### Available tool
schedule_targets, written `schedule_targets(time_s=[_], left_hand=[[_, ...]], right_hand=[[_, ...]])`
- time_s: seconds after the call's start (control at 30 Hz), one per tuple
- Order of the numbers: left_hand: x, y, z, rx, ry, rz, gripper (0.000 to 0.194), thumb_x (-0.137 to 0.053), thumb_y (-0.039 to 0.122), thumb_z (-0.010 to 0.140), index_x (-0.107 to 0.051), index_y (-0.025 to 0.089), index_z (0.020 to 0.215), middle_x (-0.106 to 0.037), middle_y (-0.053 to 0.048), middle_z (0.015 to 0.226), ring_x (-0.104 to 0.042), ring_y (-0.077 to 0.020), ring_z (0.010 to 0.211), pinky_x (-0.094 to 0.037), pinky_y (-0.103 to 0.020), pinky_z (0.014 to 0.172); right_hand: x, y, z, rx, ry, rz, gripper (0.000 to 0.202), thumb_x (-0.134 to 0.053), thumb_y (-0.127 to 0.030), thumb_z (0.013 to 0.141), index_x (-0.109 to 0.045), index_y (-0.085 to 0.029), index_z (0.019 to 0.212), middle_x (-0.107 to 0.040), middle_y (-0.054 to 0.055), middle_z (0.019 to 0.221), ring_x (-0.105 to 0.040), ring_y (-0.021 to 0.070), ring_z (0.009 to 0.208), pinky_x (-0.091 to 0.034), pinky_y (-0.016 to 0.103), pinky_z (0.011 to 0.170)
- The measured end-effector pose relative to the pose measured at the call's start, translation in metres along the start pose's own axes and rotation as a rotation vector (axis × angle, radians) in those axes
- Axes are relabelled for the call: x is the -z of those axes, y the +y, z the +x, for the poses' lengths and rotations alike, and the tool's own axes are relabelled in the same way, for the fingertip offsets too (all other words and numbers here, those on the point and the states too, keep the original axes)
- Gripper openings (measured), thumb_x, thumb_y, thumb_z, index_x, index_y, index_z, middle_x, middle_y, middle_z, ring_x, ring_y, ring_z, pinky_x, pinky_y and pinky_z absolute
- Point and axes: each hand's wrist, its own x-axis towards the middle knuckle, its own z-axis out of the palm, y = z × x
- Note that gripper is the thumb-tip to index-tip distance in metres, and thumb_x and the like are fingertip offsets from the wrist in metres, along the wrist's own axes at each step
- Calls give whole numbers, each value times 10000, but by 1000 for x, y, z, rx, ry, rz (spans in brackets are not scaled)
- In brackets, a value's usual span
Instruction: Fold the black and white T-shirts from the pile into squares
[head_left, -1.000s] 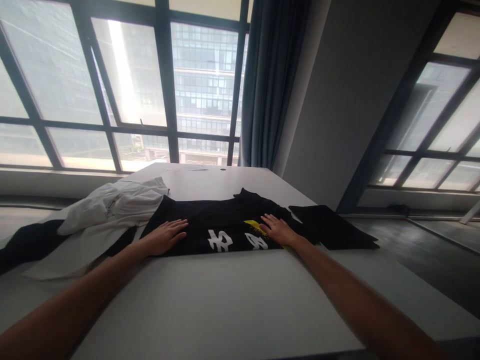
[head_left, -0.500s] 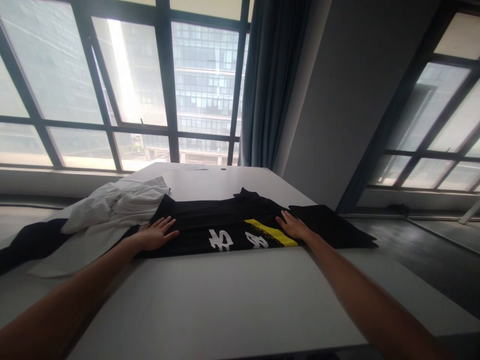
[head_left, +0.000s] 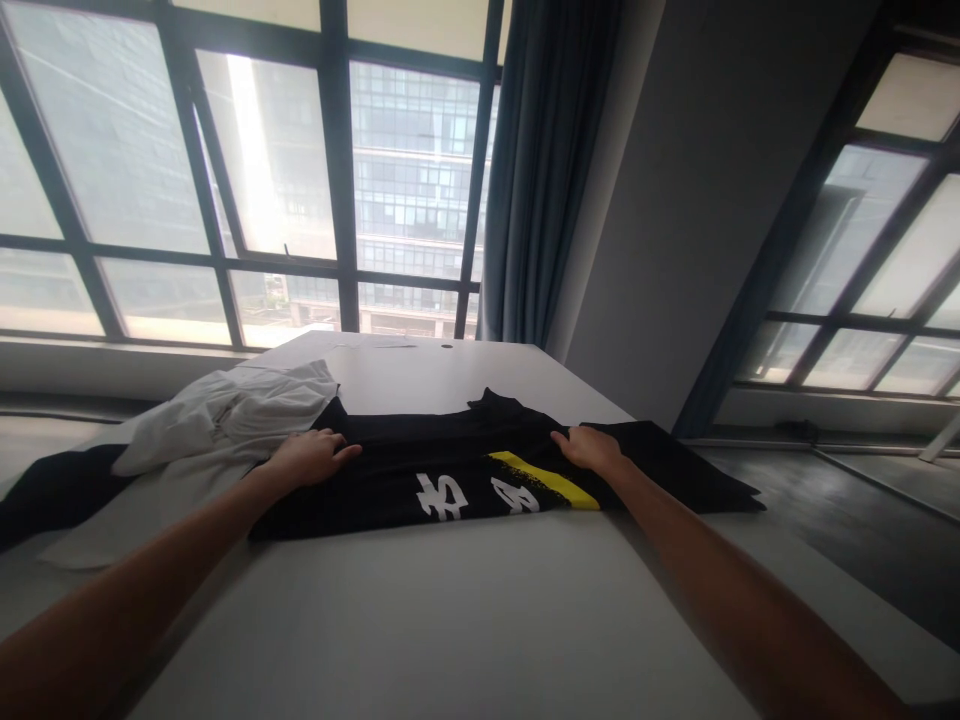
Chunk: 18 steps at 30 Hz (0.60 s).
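Observation:
A black shirt (head_left: 405, 450) with white characters and a yellow stripe lies flat across the white table (head_left: 450, 620). My left hand (head_left: 311, 457) is on its left part, fingers curled down on the fabric and thumb pointing right. On the right part, beside the yellow stripe, my right hand (head_left: 589, 447) has its fingers closed on the cloth. The fingertips of both hands are partly hidden.
Crumpled white cloth (head_left: 232, 410) lies to the left, with dark cloth (head_left: 67, 490) beside it. More black fabric (head_left: 675, 465) extends to the right. Windows and a blue curtain (head_left: 532, 180) stand behind the table.
Both hands have gone from spread fingers lying flat to curled fingers on the shirt. The shirt's lower left corner now reaches farther left and nearer to me.

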Motion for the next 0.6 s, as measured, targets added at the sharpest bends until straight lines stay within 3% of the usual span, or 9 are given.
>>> schedule_targets(time_s=[0.07,0.2,0.4,0.5,0.6], left_hand=[[3,-1,18,-15,56,30,635,-288,591,938,-699,183,1199,-652,-165,1312,-578,-365,1216,-431,-521,995],[1,-12,57,-1,53,109,521,-384,510,934,-677,202,1234,-630,-152,1363,-510,-356,1296,-390,-528,1042],[-5,-27,100,2,116,188,541,-521,432,872,-602,193,1351,-514,-167,1491,-448,-376,1354,-367,-536,1055],[-4,-35,118,10,102,144,585,-582,381,814,-592,191,1367,-604,-177,1394,-492,-374,1318,-347,-546,1069],[-2,-45,132,37,77,84,509,-613,329,744,-690,226,1237,-690,-154,1261,-560,-371,1244,-372,-534,1050]], right_hand=[[12,-12,16,62,67,13,594,-341,-551,994,-722,-123,1150,-682,211,1228,-639,343,1147,-498,427,907],[24,-40,62,164,33,78,505,-462,-536,964,-726,-157,1166,-686,174,1249,-639,311,1149,-494,380,927],[17,-81,133,274,19,221,656,-678,-538,818,-617,-176,1362,-614,158,1377,-559,297,1284,-434,349,1057],[10,-96,163,273,3,243,698,-731,-432,772,-573,-200,1412,-626,128,1370,-575,267,1272,-452,318,1046],[4,-104,186,234,-13,257,693,-731,-287,735,-581,-198,1405,-644,124,1345,-632,259,1195,-495,315,992]])
